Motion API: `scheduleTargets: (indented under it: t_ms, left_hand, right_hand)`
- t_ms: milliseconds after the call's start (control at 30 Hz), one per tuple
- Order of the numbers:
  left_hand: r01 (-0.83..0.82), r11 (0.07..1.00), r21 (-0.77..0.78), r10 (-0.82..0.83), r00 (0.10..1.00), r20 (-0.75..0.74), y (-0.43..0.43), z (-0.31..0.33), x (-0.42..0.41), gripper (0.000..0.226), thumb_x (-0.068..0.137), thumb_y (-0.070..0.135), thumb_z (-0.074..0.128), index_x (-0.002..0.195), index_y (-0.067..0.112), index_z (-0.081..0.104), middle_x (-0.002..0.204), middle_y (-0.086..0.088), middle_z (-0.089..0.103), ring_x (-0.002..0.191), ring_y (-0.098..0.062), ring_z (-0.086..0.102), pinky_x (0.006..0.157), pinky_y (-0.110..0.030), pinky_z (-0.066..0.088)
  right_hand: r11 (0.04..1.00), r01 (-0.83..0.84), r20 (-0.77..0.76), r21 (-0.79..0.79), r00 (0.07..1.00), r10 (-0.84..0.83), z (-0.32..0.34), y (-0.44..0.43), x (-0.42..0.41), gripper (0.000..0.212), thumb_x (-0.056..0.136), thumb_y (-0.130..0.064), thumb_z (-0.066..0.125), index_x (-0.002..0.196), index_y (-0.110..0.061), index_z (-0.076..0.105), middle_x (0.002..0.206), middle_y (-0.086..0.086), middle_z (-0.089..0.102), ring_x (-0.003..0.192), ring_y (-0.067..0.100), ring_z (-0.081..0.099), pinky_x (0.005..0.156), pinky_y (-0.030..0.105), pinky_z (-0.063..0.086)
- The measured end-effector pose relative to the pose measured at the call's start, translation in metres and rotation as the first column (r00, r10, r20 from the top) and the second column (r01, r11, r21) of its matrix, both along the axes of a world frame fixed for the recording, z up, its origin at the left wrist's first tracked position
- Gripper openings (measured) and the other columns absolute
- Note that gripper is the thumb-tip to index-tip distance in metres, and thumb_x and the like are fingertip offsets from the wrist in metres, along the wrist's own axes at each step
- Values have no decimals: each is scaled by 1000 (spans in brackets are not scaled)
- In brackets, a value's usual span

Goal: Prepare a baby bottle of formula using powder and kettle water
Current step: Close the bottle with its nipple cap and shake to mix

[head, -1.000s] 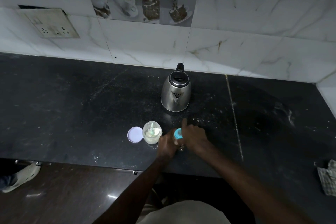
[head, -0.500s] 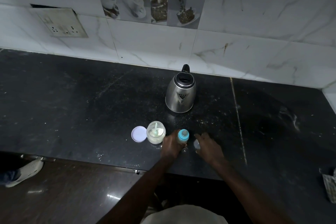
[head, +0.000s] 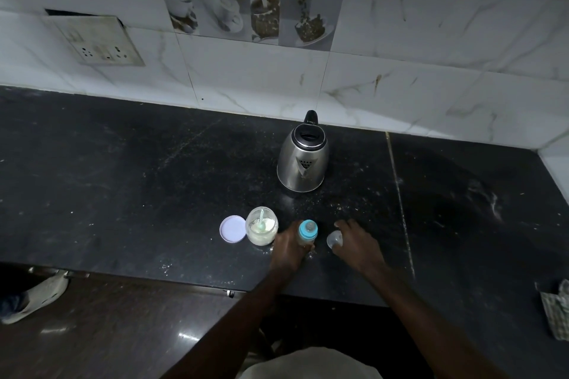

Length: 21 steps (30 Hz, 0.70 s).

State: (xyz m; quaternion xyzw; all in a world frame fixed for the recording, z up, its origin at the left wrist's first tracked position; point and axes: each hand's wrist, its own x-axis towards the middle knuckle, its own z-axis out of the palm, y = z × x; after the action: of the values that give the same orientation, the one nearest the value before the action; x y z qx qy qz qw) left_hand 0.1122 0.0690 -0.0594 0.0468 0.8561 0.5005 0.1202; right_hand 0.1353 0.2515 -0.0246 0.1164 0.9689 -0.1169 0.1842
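Note:
A small baby bottle [head: 307, 232] with a teal collar and nipple stands upright on the black counter [head: 123, 188], and my left hand [head: 289, 251] is wrapped around its body. A clear bottle cap [head: 334, 239] rests on the counter just right of the bottle, under the fingers of my right hand [head: 358, 244]. Left of the bottle is an open glass jar of formula powder [head: 262, 225] with a scoop standing in it. The jar's pale lid [head: 232, 229] lies flat beside it. A steel kettle [head: 303, 157] stands behind, lid shut.
A marble-tiled wall with a socket plate [head: 98, 40] backs the counter. A checked cloth [head: 556, 311] lies at the counter's right front edge. Someone's shoe [head: 34, 298] shows on the floor at lower left.
My right hand came off the bottle top, carrying the clear cap to the right and down onto the counter. My left hand kept hold of the bottle.

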Motion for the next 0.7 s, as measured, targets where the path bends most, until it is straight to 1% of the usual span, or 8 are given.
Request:
scheduleTargets:
  t_ms: [100, 233, 333, 400, 467, 533, 600, 700]
  left_hand:
    - [-17, 1000, 9, 17, 1000, -4, 1, -1, 1, 47, 82, 9, 84, 126, 8, 68, 116, -8, 77, 107, -20, 72, 92, -26, 54]
    - [-13, 1000, 0, 13, 1000, -2, 0, -1, 1, 42, 82, 10, 83, 122, 9, 69, 112, -7, 78, 102, -19, 72, 91, -36, 57]
    - [-17, 1000, -7, 17, 1000, 18, 0, -1, -1, 43, 82, 13, 84, 123, 8, 69, 113, -8, 77, 103, -21, 72, 92, -36, 56]
    - [-16, 1000, -21, 17, 1000, 19, 1, -1, -1, 44, 81, 13, 84, 122, 7, 69, 112, -9, 78, 102, -23, 73, 89, -33, 55]
    - [-12, 1000, -29, 13, 1000, 19, 1, -2, -1, 41, 83, 15, 83, 121, 8, 69, 110, -9, 78, 101, -24, 73, 89, -36, 56]
    - [-2, 999, -42, 2, 1000, 15, 1, -2, -2, 38, 85, 18, 82, 120, 9, 69, 111, -8, 78, 102, -23, 73, 91, -39, 55]
    - [-2, 999, -43, 3, 1000, 18, 0, -1, -3, 38, 86, 19, 81, 120, 11, 69, 111, -7, 77, 102, -21, 72, 91, -37, 55]
    - [-9, 999, -43, 11, 999, 32, 0, -2, -4, 35, 86, 20, 80, 117, 10, 69, 107, -7, 78, 99, -22, 72, 87, -36, 55]
  right_hand:
    - [999, 1, 2, -34, 1000, -1, 1, -5, 0, 67, 92, -41, 72, 152, -25, 46, 150, 0, 48, 131, 25, 59, 101, 42, 55]
    - [994, -2, -169, -111, 986, -17, 25, -4, -11, 71, 86, -35, 76, 150, -22, 50, 147, 1, 54, 128, 25, 61, 99, 46, 56]
    - [975, -97, -251, -199, 967, 45, 48, -5, -22, 71, 80, -32, 81, 146, -23, 55, 139, -1, 59, 122, 21, 63, 99, 46, 56]
    - [957, -218, -262, -194, 951, 163, 58, -9, -27, 68, 79, -29, 80, 143, -23, 59, 134, -3, 60, 118, 20, 65, 96, 42, 56]
    - [948, -283, -257, -148, 936, 240, 65, -13, -32, 62, 81, -28, 78, 140, -23, 62, 134, -5, 59, 116, 20, 65, 94, 41, 56]
    - [949, -280, -260, -142, 936, 238, 71, -12, -37, 55, 82, -28, 77, 136, -24, 66, 133, -5, 60, 116, 21, 65, 94, 42, 55]
    - [949, -272, -271, -158, 936, 223, 76, -9, -40, 48, 82, -29, 78, 129, -24, 69, 128, -4, 62, 112, 21, 65, 93, 43, 55]
    - [923, -331, -265, -195, 924, 276, 79, -10, -41, 43, 80, -28, 81, 122, -22, 73, 120, -3, 65, 108, 20, 66, 93, 43, 54]
